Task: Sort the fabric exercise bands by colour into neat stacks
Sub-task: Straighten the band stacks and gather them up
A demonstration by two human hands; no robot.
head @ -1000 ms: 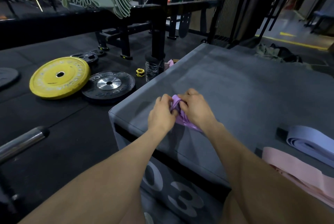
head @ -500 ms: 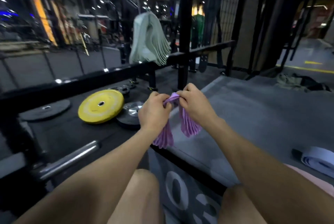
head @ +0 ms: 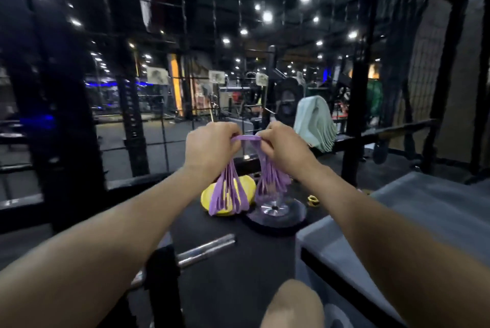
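1. Up in front of us, our left hand is curled tight round one end of a bundle of purple bands, and our right hand grips the other end the same way.
2. Between the two fists a short stretch of band runs nearly level; below each fist the loops hang down in a fan, one bunch under each hand, clear of any surface.
3. Just past our right hand, a stack of pale green bands is draped over a black rail.
4. Below the hanging purple loops, on the dark floor, lie a yellow weight plate, partly hidden behind the left bunch, and a black weight plate with a shiny hub beside it.
5. Nearer to us than the plates, under our left forearm, lies a steel bar.
6. Under our right forearm sits a grey box, with our bare knee beside it.
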